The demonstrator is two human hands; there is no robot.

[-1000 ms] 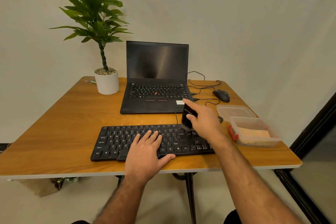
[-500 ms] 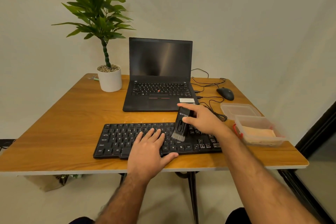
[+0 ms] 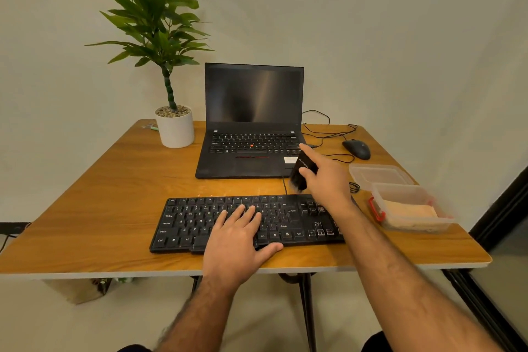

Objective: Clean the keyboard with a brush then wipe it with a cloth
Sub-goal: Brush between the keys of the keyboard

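Gripping a blurred black brush [image 3: 302, 174], its white logo unreadable, the right hand [image 3: 325, 180] hovers right of centre; left hand [image 3: 238, 240] lies flat on the keyboard [image 3: 200, 223].

Half a second ago the brush [image 3: 300, 176] stood on the keys in the middle-right of the keyboard [image 3: 285, 218], bristles down. Now the right hand [image 3: 325, 180] holds it past the keyboard's far edge, over the table [image 3: 114, 194] by the laptop's [image 3: 251, 128] near right corner, blurred with motion. That is close to where it was a second ago.
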